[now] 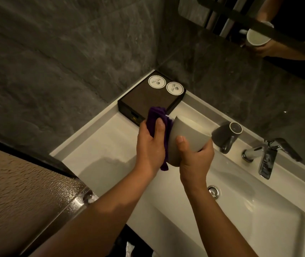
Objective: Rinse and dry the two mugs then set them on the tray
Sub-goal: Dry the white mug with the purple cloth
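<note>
My right hand [194,156] grips a white mug [188,138] by its base, tilted with the mouth pointing up and away, above the counter left of the basin. My left hand [150,145] holds a purple cloth [157,117] pressed against the mug's left side. A dark grey mug [225,135] lies tipped on the counter behind the basin, its mouth facing right. A dark brown tray [148,101] sits in the counter's back corner, carrying two round white paper coasters [174,88].
A chrome faucet [266,156] stands at the right behind the white basin [259,210], whose drain [213,191] shows. Grey stone walls enclose the corner. A mirror [259,38] at upper right reflects the mug. A glass panel edge [77,199] stands at left.
</note>
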Available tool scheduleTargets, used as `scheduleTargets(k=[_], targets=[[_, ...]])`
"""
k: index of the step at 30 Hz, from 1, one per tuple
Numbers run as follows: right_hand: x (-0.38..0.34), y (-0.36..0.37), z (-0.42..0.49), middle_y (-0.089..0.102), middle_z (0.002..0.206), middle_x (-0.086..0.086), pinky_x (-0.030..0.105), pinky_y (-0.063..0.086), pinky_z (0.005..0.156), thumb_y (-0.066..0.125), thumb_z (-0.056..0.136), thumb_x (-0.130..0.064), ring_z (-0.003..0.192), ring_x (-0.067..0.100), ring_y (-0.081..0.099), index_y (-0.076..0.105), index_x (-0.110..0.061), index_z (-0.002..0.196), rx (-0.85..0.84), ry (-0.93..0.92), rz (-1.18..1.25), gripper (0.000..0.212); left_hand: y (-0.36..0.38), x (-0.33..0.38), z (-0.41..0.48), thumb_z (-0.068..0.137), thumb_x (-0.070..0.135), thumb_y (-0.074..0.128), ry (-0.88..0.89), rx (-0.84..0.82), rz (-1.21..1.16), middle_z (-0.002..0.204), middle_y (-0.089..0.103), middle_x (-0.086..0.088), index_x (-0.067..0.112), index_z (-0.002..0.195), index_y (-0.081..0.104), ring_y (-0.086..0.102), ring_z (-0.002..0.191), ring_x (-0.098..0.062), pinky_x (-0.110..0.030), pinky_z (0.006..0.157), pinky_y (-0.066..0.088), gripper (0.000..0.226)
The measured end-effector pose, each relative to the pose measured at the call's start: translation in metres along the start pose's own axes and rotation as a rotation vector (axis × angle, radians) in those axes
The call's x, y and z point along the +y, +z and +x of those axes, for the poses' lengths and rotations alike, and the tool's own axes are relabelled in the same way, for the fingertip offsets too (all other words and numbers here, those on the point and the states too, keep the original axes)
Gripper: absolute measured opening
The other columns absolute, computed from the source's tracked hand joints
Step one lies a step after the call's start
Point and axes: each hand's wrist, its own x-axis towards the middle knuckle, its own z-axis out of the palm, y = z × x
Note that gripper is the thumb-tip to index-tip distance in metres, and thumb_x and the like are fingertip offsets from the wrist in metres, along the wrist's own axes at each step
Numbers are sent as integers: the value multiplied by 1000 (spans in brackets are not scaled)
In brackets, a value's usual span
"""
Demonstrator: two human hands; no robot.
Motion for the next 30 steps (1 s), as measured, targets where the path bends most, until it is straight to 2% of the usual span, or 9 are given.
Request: scheduleTargets(k=[4, 8, 11, 13, 16, 20, 24, 28, 30], targets=[[2, 0, 6, 65, 118, 2, 23, 60, 72, 78, 65, -60, 103, 17, 69, 52, -23, 129, 114, 21, 91, 79, 8, -4, -15, 91, 63, 52, -213, -106, -240, 118, 71, -8, 24, 129, 62, 71, 108, -26, -47, 93, 61, 55], [0, -4, 15, 65, 114, -5, 25, 61, 73, 77, 64, -61, 103, 13, 70, 51, -33, 125, 93, 29, 128, 72, 6, -2, -16, 101, 60, 46, -286, -144, -247, 121, 70, -10, 25, 130, 62, 69, 112, -29, -52, 101, 57, 49], [-1, -6, 15, 64, 116, -6, 24, 60, 74, 82, 60, -68, 107, 15, 69, 50, -40, 122, 56, -13, 97, 75, 7, 5, -5, 103, 55, 46, -268, -155, -275, 123, 69, -14, 21, 131, 61, 70, 113, -33, -56, 99, 57, 46], [0, -6, 11, 63, 119, -9, 25, 60, 76, 83, 58, -74, 107, 7, 67, 49, -41, 122, -2, -44, 51, 80, 9, 15, 5, 102, 54, 49, -270, -114, -381, 123, 70, -14, 20, 133, 60, 72, 108, -32, -54, 91, 61, 47], [3, -4, 6, 60, 122, -15, 21, 58, 81, 84, 64, -59, 111, 0, 63, 47, -43, 125, -34, -90, -35, 74, 10, 18, 17, 103, 53, 49, -261, -68, -422, 119, 73, -13, 17, 135, 61, 77, 95, -21, -35, 75, 64, 51], [9, -1, 13, 60, 126, -15, 21, 59, 86, 86, 66, -53, 114, 0, 61, 46, -33, 134, -17, -117, -62, 81, 17, -7, 11, 102, 52, 52, -374, -81, -487, 121, 74, -13, 20, 135, 62, 74, 108, -29, -49, 94, 61, 48], [19, -2, 31, 53, 121, -39, 12, 54, 88, 89, 65, -51, 120, -6, 57, 41, -35, 137, -38, -138, -124, 87, 20, -34, 14, 102, 51, 53, -456, -135, -487, 122, 76, -7, 26, 132, 66, 73, 112, -26, -48, 99, 58, 42], [39, -3, 56, 51, 121, -42, 12, 53, 90, 92, 64, -50, 121, -8, 54, 39, -39, 138, -23, -123, -184, 91, 20, -52, 37, 103, 47, 54, -512, -171, -339, 117, 77, -6, 24, 130, 65, 73, 111, -26, -49, 101, 57, 37], [50, -3, 73, 52, 125, -35, 16, 55, 92, 92, 63, -53, 122, -6, 54, 38, -41, 138, 14, -109, -202, 93, 19, -60, 51, 103, 48, 54, -432, -200, -64, 118, 74, -5, 22, 132, 60, 70, 108, -22, -40, 93, 59, 40]])
